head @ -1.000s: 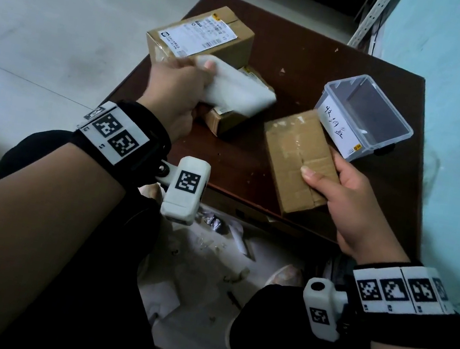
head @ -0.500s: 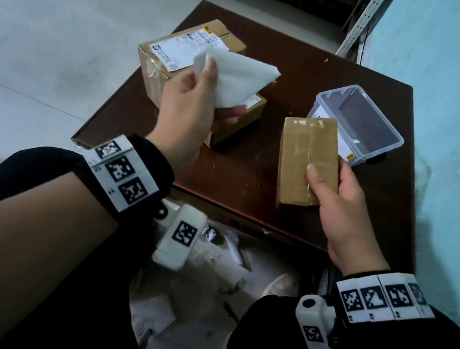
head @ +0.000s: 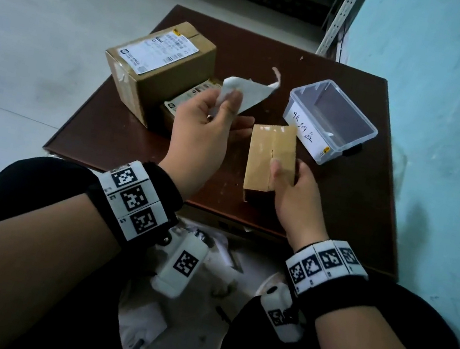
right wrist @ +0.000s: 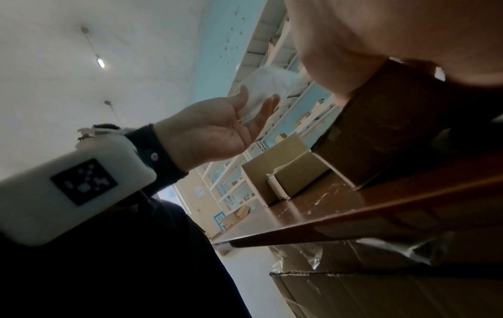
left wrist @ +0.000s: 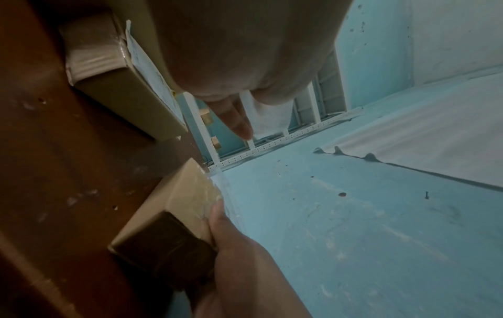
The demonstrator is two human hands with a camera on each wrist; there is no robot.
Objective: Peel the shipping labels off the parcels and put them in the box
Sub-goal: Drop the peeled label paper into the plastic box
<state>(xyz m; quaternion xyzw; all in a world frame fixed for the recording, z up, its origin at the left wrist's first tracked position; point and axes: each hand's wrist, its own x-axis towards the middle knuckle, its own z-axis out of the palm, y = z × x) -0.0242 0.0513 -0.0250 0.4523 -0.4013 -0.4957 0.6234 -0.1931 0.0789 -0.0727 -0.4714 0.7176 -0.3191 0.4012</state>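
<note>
We are pinching the peeled shipping label (head: pixel 244 92) in our left hand (head: pixel 202 132); it is looking light, limp, probably sticky-backed, while our right hand (head: pixel 292 194) is gripping the bare parcel (head: pixel 272 154).

Left hand (head: pixel 202 132) raised, thumb and fingertips pinching a peeled label (head: pixel 249 93); right hand (head: pixel 295 198) lower, gripping a small parcel (head: pixel 272 151).
</note>
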